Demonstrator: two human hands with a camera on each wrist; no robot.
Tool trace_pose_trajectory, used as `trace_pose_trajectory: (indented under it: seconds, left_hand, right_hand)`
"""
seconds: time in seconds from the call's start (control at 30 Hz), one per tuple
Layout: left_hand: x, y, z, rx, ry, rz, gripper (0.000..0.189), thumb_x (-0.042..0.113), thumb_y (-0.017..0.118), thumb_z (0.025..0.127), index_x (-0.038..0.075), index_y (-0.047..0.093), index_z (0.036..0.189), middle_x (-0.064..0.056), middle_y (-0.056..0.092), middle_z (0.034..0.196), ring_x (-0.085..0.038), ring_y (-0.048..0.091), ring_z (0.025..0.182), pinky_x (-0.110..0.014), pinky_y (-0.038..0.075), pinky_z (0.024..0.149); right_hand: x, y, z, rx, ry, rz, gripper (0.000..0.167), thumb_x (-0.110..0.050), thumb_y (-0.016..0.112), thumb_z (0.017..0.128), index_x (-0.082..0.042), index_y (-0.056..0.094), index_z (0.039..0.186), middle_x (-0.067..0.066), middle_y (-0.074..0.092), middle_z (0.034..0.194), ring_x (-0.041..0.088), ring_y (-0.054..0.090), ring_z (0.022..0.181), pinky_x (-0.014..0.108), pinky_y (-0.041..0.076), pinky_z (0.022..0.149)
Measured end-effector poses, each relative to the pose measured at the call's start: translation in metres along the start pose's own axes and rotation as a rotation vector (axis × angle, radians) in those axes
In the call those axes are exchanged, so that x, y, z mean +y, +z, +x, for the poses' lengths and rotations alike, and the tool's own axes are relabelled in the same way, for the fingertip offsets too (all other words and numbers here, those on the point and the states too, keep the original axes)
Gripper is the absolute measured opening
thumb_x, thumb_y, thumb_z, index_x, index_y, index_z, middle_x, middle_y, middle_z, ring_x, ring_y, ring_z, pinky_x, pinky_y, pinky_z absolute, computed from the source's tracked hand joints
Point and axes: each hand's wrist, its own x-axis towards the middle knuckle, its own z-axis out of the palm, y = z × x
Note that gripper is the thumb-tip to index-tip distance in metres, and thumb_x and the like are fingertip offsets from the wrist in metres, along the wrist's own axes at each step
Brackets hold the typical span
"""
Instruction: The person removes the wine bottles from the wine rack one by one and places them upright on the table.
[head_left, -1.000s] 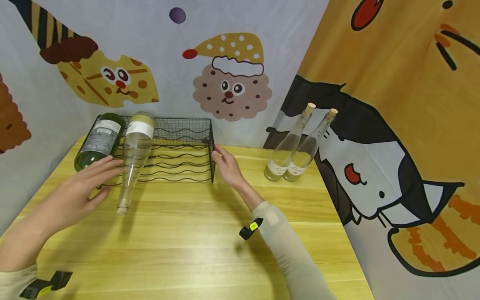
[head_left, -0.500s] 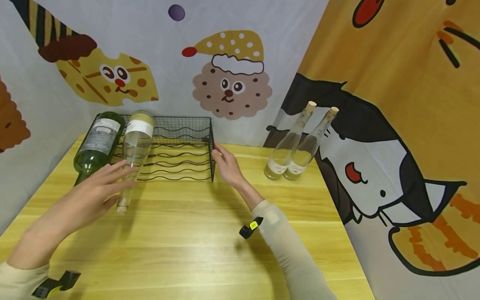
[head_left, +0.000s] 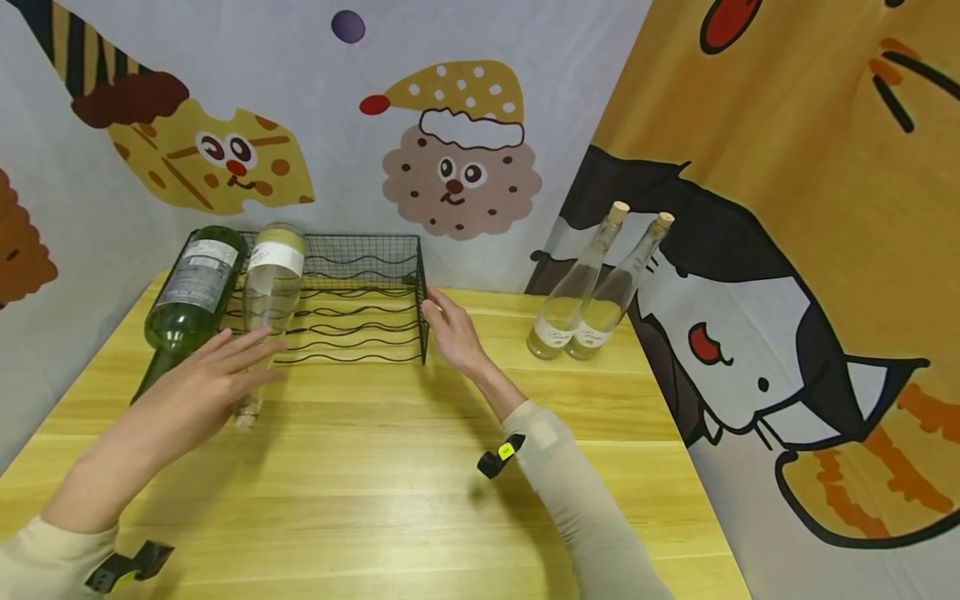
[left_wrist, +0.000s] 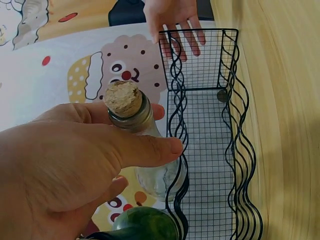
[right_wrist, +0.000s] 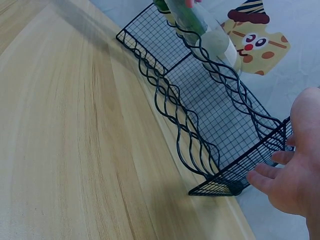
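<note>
Head view: your left hand (head_left: 191, 392) is over the neck of a clear glass bottle with a white label (head_left: 272, 292), fingers long, spread and hardly bent. Left wrist view puts your thumb on one side of that neck and fingers on the other, just below the tan cork stopper (left_wrist: 123, 99); cannot tell whether skin meets glass, no grip visible.

Clear bottle lies in a black wire rack with wavy bars and mesh panels (head_left: 360, 254), base to the bench's back edge, neck jutting past the rack's front toward the bench's front edge. Left of it, just beside, lies a dark green glass bottle with a grey-white label (head_left: 197, 283), its neck running partly behind your left hand. Rack sits along the back edge of the pale wooden bench (head_left: 390, 492), toward the back left corner.

Your right hand (head_left: 455, 335) rests against the rack's right end panel, fingers extended, holding nothing. Near the bench's back right corner, two corked clear bottles with white labels (head_left: 567, 304) stand side by side.
</note>
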Motion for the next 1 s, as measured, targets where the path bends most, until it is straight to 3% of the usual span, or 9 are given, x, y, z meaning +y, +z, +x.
trace_pose_trajectory:
  seconds: [0.27,0.37,0.43,0.5,0.57,0.83,1.0]
  left_hand:
    - [0.0003,0.0016,0.0043,-0.051,-0.013,0.055,0.075,-0.038,0.077,0.068,0.001,0.080,0.132,-0.020,0.067,0.158,-0.039,0.051,0.161,-0.042,0.008,0.150]
    - [0.0002,0.0020,0.0043,-0.057,-0.010,0.065,0.074,-0.036,0.079,0.068,0.001,0.080,0.133,-0.020,0.067,0.159,-0.038,0.052,0.161,-0.048,0.021,0.148]
    - [0.0004,0.0021,0.0044,-0.057,-0.004,0.070,0.072,-0.033,0.083,0.069,0.000,0.080,0.133,-0.019,0.067,0.159,-0.037,0.051,0.161,-0.056,0.038,0.139]
    - [0.0007,0.0024,0.0045,-0.055,0.006,0.078,0.071,-0.028,0.086,0.069,0.001,0.080,0.134,-0.019,0.068,0.158,-0.035,0.050,0.163,-0.061,0.055,0.124]
    - [0.0011,0.0024,0.0046,-0.051,0.017,0.087,0.070,-0.023,0.089,0.069,0.001,0.080,0.134,-0.018,0.068,0.158,-0.033,0.049,0.164,-0.062,0.064,0.108]
    - [0.0046,-0.0019,0.0033,-0.036,0.051,0.106,0.082,-0.023,0.091,0.064,0.004,0.077,0.140,-0.015,0.065,0.161,-0.023,0.031,0.175,-0.049,0.072,0.076]
    - [0.0084,-0.0064,0.0063,-0.004,0.061,0.097,0.089,-0.027,0.090,0.065,0.006,0.073,0.146,-0.013,0.062,0.164,-0.020,0.028,0.176,-0.049,0.072,0.073]
  right_hand:
    - [-0.0012,0.0002,0.0005,0.003,-0.004,-0.005,0.065,-0.046,0.039,0.124,-0.008,0.038,0.177,0.019,0.046,0.179,0.041,0.061,0.154,0.057,0.050,0.133]
    - [-0.0015,0.0004,0.0002,0.003,0.003,-0.001,0.064,-0.047,0.038,0.124,-0.011,0.038,0.177,0.016,0.046,0.180,0.039,0.060,0.155,0.056,0.050,0.134]
    - [-0.0014,0.0005,0.0003,0.004,0.006,0.000,0.064,-0.047,0.038,0.124,-0.011,0.038,0.177,0.016,0.046,0.180,0.039,0.060,0.155,0.056,0.050,0.134]
    - [-0.0012,0.0007,0.0001,0.002,0.009,0.003,0.064,-0.047,0.038,0.124,-0.011,0.037,0.177,0.017,0.046,0.180,0.040,0.061,0.155,0.056,0.050,0.134]
    - [-0.0007,0.0007,0.0003,-0.001,0.011,0.009,0.064,-0.046,0.039,0.124,-0.011,0.037,0.177,0.018,0.045,0.180,0.040,0.060,0.155,0.056,0.049,0.134]
    - [-0.0012,0.0008,-0.0005,-0.004,0.010,0.011,0.065,-0.046,0.039,0.124,-0.010,0.036,0.178,0.016,0.045,0.180,0.039,0.062,0.154,0.057,0.050,0.133]
    - [-0.0016,0.0010,-0.0010,-0.004,0.005,0.003,0.065,-0.047,0.038,0.124,-0.011,0.036,0.178,0.013,0.045,0.181,0.039,0.061,0.155,0.056,0.050,0.133]
